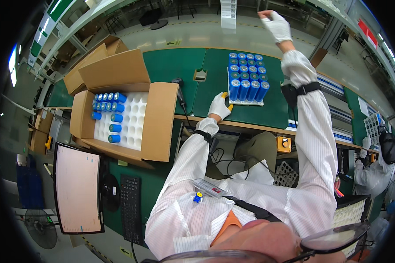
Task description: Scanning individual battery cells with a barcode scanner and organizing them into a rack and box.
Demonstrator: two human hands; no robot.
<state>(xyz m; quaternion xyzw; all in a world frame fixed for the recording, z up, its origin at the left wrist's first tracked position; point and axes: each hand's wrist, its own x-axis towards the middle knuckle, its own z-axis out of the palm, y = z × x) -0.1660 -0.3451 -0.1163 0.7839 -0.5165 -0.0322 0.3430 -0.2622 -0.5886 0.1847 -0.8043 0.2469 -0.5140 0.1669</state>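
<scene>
Here, blue cylinders (245,76) on white tray (250,103) — upright, long axes vertical

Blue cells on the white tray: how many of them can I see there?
20 blue cells, upright on the white tray in five rows of four; the nearest row is close to the left hand. All tops show, so probably none is hidden.

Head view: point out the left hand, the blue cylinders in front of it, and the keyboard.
Left hand (219,106): head view, back of the glove.
Blue cylinders (245,76): head view, a cylinder's top end near the group's middle.
Keyboard (131,208): head view, mid-keys.
</scene>
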